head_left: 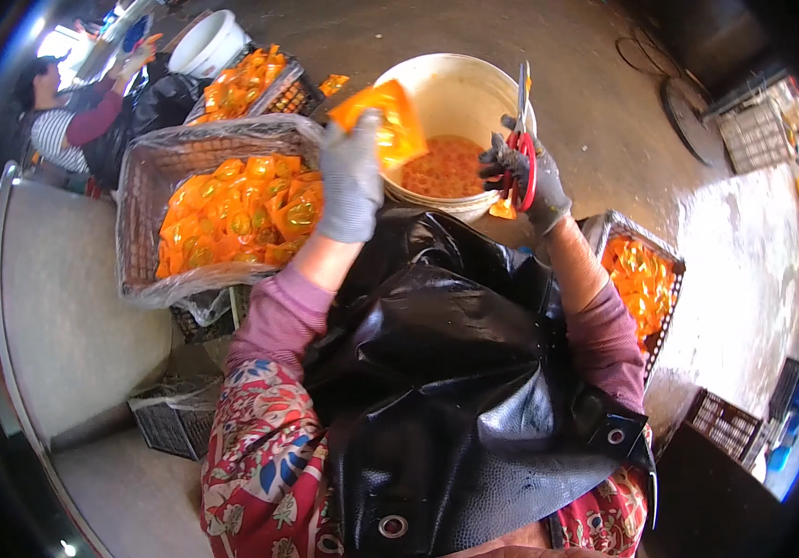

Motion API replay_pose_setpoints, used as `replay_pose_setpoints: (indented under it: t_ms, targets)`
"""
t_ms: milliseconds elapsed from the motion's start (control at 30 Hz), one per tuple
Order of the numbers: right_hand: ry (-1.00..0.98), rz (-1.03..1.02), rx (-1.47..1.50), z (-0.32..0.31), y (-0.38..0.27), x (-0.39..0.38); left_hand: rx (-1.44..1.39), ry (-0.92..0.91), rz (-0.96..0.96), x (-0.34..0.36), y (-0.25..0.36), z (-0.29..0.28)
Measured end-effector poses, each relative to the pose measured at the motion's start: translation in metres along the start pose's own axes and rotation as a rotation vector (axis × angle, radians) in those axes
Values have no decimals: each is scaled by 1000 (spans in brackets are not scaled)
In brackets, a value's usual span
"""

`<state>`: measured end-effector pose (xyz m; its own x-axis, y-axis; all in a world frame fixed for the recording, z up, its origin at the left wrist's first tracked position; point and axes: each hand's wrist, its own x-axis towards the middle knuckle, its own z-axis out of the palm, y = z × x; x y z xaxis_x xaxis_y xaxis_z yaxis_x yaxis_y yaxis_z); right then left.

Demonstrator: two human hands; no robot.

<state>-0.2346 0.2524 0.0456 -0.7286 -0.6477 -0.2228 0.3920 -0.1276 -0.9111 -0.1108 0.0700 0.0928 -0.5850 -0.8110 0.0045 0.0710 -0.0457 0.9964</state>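
Observation:
My left hand (353, 172), in a grey glove, grips an orange plastic packet (386, 121) above the near left rim of a white bucket (460, 74). Inside the bucket lies a reddish-orange mass (446, 167), too indistinct to name. On the bucket's right side, my gloved right hand (534, 177) is closed round red-handled scissors (522, 158), blades pointing away from me. A small orange scrap (504, 208) shows just below the scissors. Left of my left hand stands a plastic-lined crate (153, 167) heaped with shiny orange packets (241, 214).
Another crate (665, 256) with orange packets stands right of my right forearm. Beyond the lined crate are more packets (246, 84) and a white tub (209, 45). A person (65, 121) works at the far left. My black apron (437, 372) covers my lap.

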Motion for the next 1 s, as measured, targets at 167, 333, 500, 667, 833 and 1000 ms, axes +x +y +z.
replay_pose_setpoints:
  t_ms: [167,333,500,667,833,1000]
  targets:
    - [-160,57,-73,36,12,2,61,-211,33,-5,-50,36]
    - [-231,-10,-18,29,5,2,78,-222,-158,-11,-53,52]
    - [-161,-25,-274,32,12,13,167,-405,-129,-13,-44,35]
    - [-211,52,-34,19,12,18,-73,-232,19,-44,28,-66]
    - [-129,15,-122,3,18,21,130,466,39,-94,26,-214]
    - [-87,-13,-87,8,18,22,104,404,-239,-123,-77,-363]
